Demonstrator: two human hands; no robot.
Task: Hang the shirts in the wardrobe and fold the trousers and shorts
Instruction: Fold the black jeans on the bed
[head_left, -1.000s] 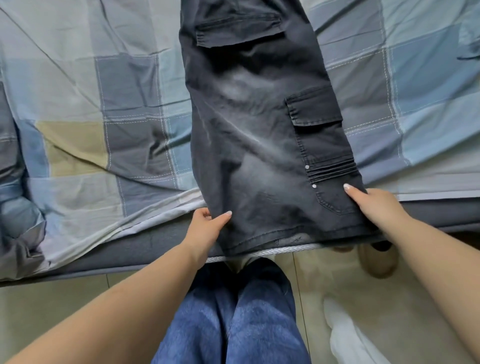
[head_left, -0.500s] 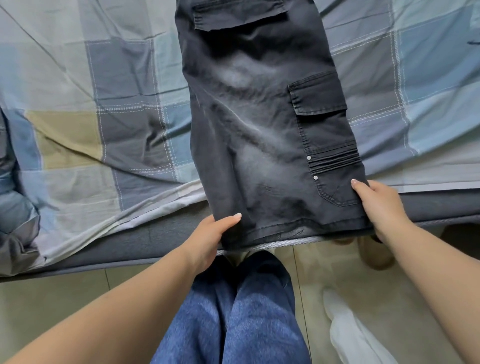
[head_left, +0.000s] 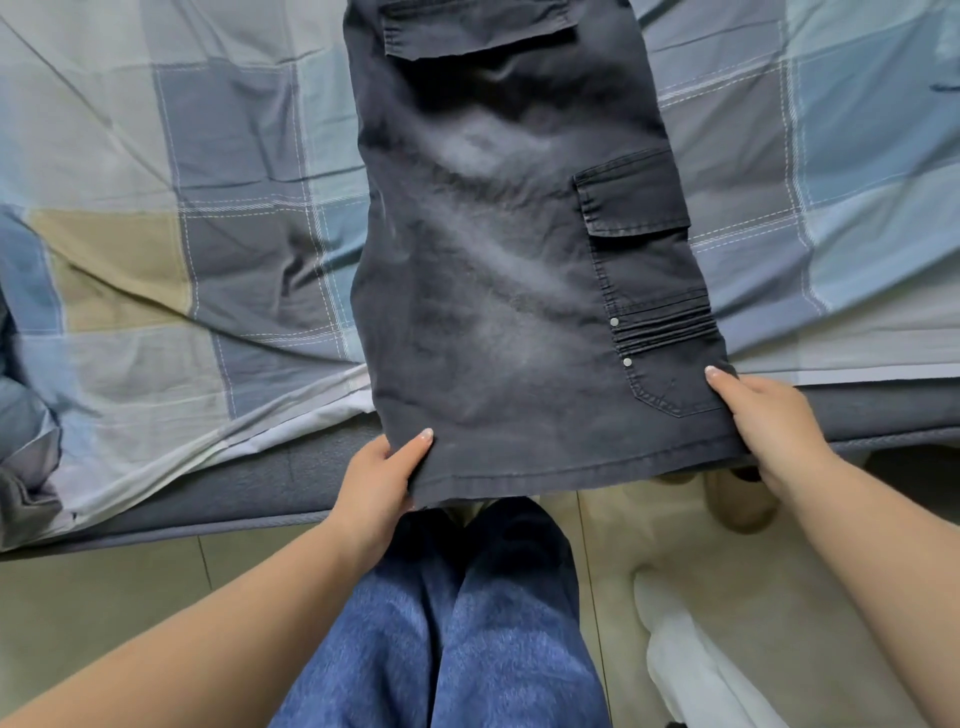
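Observation:
Dark grey faded cargo shorts (head_left: 509, 270) lie lengthwise on the bed, folded in half, with flap pockets on top and on the right side. Their hem hangs slightly over the bed's near edge. My left hand (head_left: 382, 480) pinches the hem's left corner, thumb on top. My right hand (head_left: 769, 428) grips the hem's right corner beside the lower pocket, thumb on top. The waistband end runs out of view at the top.
The bed carries a checked blue, grey and tan sheet (head_left: 182, 234) over a grey mattress edge (head_left: 218, 493). A crumpled grey garment (head_left: 26, 499) lies at the far left. On the tiled floor are a white cloth (head_left: 696, 670) and a beige slipper (head_left: 737, 504).
Both hands have drawn the shorts' hem toward me, so it now hangs past the bed's edge. Grips are unchanged.

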